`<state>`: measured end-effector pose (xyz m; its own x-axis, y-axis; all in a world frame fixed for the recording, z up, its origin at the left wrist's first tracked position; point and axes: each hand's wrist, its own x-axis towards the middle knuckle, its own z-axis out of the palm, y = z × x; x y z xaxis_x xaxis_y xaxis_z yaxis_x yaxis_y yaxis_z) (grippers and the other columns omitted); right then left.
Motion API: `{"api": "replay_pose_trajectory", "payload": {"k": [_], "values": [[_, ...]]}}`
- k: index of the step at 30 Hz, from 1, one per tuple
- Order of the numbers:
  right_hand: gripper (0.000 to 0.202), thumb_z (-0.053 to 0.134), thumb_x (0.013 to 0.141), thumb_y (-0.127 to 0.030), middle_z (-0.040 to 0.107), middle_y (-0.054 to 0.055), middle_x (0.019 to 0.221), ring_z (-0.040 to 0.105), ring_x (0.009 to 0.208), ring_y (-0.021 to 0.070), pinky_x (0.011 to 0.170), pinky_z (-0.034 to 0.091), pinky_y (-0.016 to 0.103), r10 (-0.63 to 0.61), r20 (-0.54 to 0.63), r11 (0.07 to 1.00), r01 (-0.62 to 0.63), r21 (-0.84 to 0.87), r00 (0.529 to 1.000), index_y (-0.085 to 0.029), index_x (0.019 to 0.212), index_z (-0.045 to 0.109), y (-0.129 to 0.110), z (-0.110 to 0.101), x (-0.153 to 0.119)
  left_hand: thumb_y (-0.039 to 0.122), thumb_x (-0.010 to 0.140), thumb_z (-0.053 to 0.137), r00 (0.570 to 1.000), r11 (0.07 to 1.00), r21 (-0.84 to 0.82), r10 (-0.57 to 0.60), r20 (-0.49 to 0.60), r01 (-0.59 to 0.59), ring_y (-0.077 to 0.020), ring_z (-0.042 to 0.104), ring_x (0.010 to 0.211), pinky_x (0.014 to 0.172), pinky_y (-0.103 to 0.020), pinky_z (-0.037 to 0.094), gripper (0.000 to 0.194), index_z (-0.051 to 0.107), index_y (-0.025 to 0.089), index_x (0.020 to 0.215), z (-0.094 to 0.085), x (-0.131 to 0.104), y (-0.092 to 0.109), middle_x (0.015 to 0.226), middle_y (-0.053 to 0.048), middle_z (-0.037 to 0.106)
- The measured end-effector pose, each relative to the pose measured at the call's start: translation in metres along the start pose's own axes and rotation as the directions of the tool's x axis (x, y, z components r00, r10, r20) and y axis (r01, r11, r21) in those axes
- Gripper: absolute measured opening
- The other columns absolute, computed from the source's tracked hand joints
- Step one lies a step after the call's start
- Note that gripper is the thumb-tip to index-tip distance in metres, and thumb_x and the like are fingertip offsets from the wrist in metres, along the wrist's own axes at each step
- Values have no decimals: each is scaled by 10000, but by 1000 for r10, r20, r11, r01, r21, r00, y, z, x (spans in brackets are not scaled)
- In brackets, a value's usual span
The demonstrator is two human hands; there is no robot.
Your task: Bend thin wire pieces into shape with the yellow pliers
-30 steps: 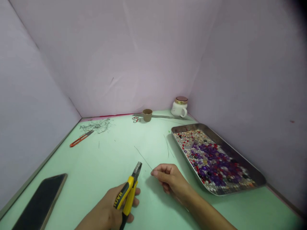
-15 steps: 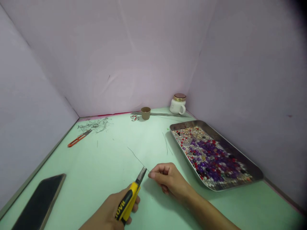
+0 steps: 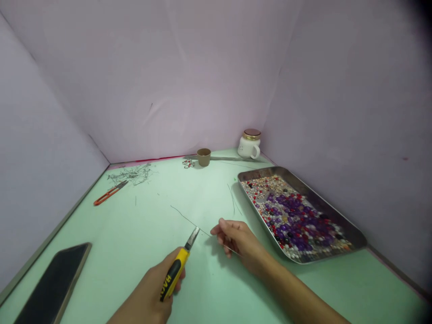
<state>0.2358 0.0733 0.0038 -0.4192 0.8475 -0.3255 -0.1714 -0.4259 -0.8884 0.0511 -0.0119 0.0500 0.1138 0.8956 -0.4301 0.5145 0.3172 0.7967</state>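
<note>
My left hand [image 3: 162,279] is closed around yellow-and-black pliers [image 3: 177,270]. Their metal jaws meet a thin wire [image 3: 184,217] above the green tabletop. From a slightly kinked far end, the wire slants down to the right, past the jaws, to my right hand [image 3: 236,238]. There it runs among loosely curled fingers, and its near end shows in front of the palm. The right thumb is raised; exactly how firmly the fingers grip the wire is hard to see.
A metal tray [image 3: 256,211] of mixed beads is at right. Orange snips [image 3: 110,193] lie beside wire scraps [image 3: 131,174] at far left, a phone [image 3: 54,283] at near left. Toward the back stand a brown cup [image 3: 204,157] and a white lidded mug [image 3: 249,146].
More wire now shows at my right hand, its near end reaching past the fingers. The right thumb has lifted. My left hand and the pliers have moved slightly left and the jaws slightly up.
</note>
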Motion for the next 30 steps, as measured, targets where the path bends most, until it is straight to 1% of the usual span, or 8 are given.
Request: {"api": "replay_pose_trajectory", "payload": {"k": [3,7,12,15,17,20,24,30], "values": [[390,598,671,-499,364,-78,445,282,335,20,301,201,144,11,-34,985,-5,174,999,-142,563,483,0,-2,3,52,515,383,1000,1000,21,-12,4,12,-161,466,713,639,-235,356,356,467,188,833,-2,1,0,738,9,499],[510,615,669,-418,161,-109,417,88,351,15,297,46,145,29,-6,911,-24,411,1000,-185,466,209,-3,-6,3,56,562,392,1000,997,75,-6,30,4,-182,482,784,722,-260,362,351,471,190,876,-6,0,0,790,0,519],[495,597,641,-285,118,-105,394,54,352,26,282,37,149,77,-73,851,-28,525,994,-198,460,144,-4,-8,3,59,593,402,998,997,77,19,58,-24,-178,500,779,696,-243,379,323,487,199,871,-10,0,-7,813,1,550],[475,591,637,-262,125,-103,387,68,354,33,261,120,144,56,-94,854,2,521,994,-199,447,160,-2,-6,3,45,581,377,999,997,72,16,45,-20,-166,502,748,667,-227,378,306,490,203,817,-11,0,-11,783,13,551],[471,594,648,-261,132,-105,386,84,362,39,302,303,171,-4,-92,860,50,508,996,-202,441,176,-1,-4,3,46,571,378,999,998,53,20,43,-23,-165,501,748,668,-225,375,308,496,203,808,-10,0,-12,776,17,553],[481,609,660,-255,145,-112,391,94,383,43,576,502,300,-95,-77,854,121,506,992,-205,437,185,1,-2,2,76,575,424,1000,1000,16,1,31,-1,-172,495,765,676,-222,369,277,519,202,802,-10,-1,-11,764,18,554],[477,627,644,-232,152,-115,392,92,393,43,804,475,386,-98,-101,849,136,511,990,-205,428,203,0,-1,2,102,577,448,1000,1000,1,-11,18,11,-175,481,769,679,-219,365,249,532,207,787,-10,-2,-7,764,14,555],[470,620,657,-266,146,-118,389,82,386,42,760,486,385,-67,-114,875,113,471,991,-211,438,208,2,-2,3,103,566,441,999,1000,-12,-21,40,22,-165,469,733,665,-213,361,247,521,209,774,-11,-4,-2,748,20,538]]}}
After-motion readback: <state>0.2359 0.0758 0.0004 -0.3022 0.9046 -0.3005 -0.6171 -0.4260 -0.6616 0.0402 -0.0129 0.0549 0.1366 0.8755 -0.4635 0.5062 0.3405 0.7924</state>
